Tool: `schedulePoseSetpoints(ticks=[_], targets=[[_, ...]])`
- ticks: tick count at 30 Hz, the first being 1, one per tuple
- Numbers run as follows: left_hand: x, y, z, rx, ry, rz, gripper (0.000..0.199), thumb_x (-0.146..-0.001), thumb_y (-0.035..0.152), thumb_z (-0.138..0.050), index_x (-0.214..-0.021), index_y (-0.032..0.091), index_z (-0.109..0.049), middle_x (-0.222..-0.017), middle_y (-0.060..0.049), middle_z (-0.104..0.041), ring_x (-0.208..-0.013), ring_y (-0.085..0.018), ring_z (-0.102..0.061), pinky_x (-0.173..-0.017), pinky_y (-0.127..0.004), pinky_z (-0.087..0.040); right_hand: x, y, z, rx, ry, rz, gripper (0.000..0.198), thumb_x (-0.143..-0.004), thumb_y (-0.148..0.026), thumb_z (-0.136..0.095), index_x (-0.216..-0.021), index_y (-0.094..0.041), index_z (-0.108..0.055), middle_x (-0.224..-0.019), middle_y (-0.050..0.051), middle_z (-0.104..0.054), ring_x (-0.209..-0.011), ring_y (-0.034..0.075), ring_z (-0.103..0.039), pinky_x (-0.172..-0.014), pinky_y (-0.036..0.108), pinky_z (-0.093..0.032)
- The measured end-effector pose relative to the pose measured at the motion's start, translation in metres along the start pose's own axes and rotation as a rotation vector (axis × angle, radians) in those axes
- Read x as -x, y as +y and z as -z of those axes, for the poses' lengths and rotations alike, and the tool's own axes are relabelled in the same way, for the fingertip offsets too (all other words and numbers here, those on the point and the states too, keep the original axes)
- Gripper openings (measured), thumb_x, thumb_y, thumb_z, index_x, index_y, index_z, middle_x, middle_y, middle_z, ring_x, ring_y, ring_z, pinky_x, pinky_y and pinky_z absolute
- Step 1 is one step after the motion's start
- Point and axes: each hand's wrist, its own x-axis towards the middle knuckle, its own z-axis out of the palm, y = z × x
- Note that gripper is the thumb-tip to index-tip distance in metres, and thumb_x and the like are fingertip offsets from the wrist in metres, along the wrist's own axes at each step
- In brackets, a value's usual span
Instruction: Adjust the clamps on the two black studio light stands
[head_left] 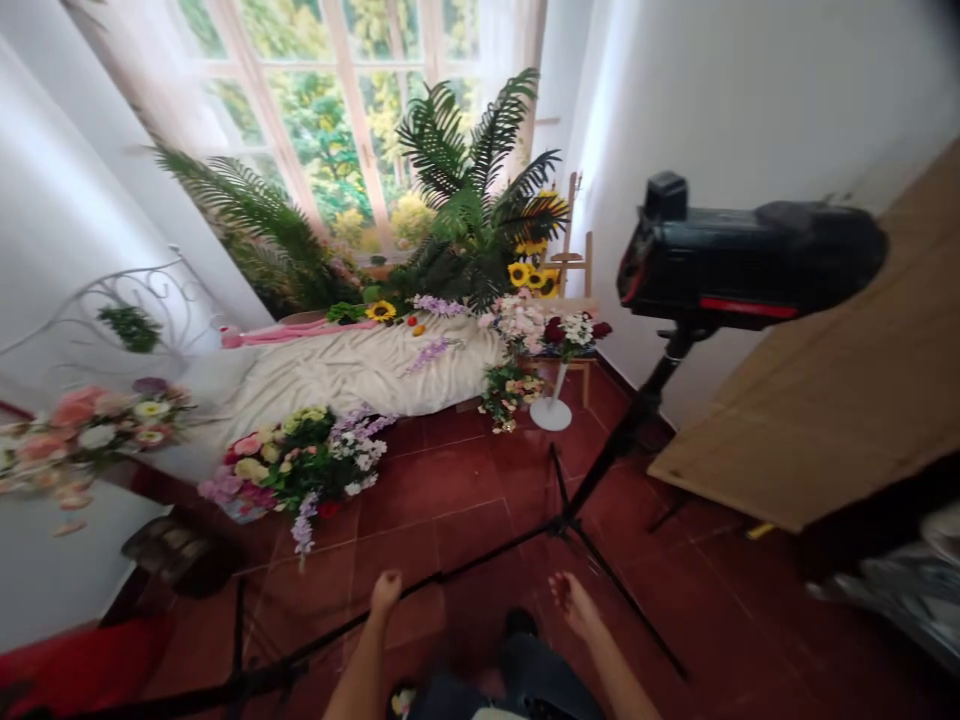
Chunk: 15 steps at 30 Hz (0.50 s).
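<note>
My left hand is closed like a fist in front of a long black pole that slants across the lower view. Whether the fingers grip the pole or anything else is hidden. Lower right of centre, my right hand has its fingers half curled and apart, with nothing visible in it. It is near the legs of a black light stand. On that stand sits a black studio light with a red stripe.
A bed with cream cloth stands before a window-scene backdrop. Artificial flowers lie at its near side. Palm fronds rise behind. A white pedestal holds more flowers. A brown panel leans at right over red floor tiles.
</note>
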Motion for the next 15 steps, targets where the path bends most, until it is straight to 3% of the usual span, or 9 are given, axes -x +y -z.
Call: schedulePoseSetpoints(ticks=[4,9,12,15], targets=[[0.001,0.156,-0.059,0.311,-0.332,-0.385,0.022,-0.07,0.038,-0.061,-0.072,0.016,-0.064,-0.081,-0.008,-0.071,-0.087,-0.024,-0.066,-0.078,-0.036,-0.053,-0.016,-0.101,0.026,-0.165,-0.115,0.054,0.011,-0.066,-0.031,-0.055,-0.062,-0.023,-0.048,-0.058,0.0,-0.06,-0.045,0.013,-0.056,-0.042,0.025,-0.046],[0.03,0.34,-0.113,0.689,-0.624,-0.8,0.026,-0.074,0.037,-0.063,-0.088,0.015,-0.06,-0.093,-0.01,-0.068,-0.088,-0.016,-0.065,-0.088,-0.034,-0.049,-0.026,-0.228,0.053,-0.327,-0.417,0.219,0.016,-0.078,-0.029,-0.047,-0.064,-0.022,-0.045,-0.058,-0.003,-0.049,-0.048,0.009,-0.046,-0.042,0.018,-0.038],[0.065,0.423,-0.141,0.858,-0.7,-0.94,0.038,-0.069,0.034,-0.071,-0.098,0.014,-0.055,-0.1,-0.012,-0.066,-0.094,-0.016,-0.063,-0.09,-0.035,-0.048,-0.027,-0.283,0.063,-0.371,-0.513,0.238,0.02,-0.085,-0.033,-0.042,-0.069,-0.022,-0.047,-0.058,-0.004,-0.044,-0.047,0.009,-0.039,-0.04,0.016,-0.034],[0.103,0.474,-0.165,0.928,-0.77,-1.021,0.047,-0.062,0.033,-0.076,-0.099,0.014,-0.055,-0.1,-0.011,-0.066,-0.093,-0.016,-0.062,-0.087,-0.034,-0.049,-0.028,-0.317,0.067,-0.373,-0.604,0.163,0.023,-0.089,-0.034,-0.04,-0.072,-0.02,-0.047,-0.056,-0.005,-0.038,-0.045,0.008,-0.033,-0.039,0.014,-0.032]])
